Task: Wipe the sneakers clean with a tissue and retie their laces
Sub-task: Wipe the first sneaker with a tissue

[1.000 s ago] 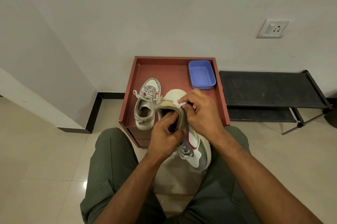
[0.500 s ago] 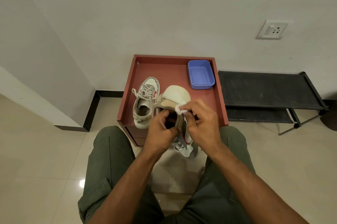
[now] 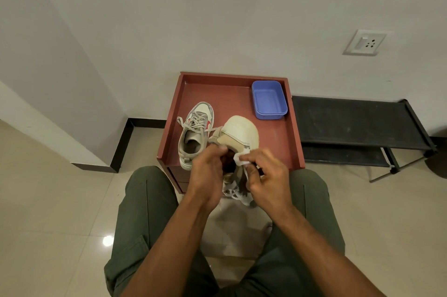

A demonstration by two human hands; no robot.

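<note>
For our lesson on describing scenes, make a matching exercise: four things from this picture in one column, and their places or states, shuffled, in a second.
Things
1. small white tissue
2. blue plastic rectangular tub
3. laced grey-and-white sneaker
4. cream-soled sneaker

Places or states
A. stands at the red tray's far right corner
B. pinched in the right hand
C. gripped by the left hand, sole facing away
D. rests on the tray's left side

Pairs: 1-B, 2-A, 3-D, 4-C

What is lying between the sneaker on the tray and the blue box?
In the head view, only bare red tray lies between the resting sneaker and the blue box; the held sneaker's heel sits just below that stretch.
</note>
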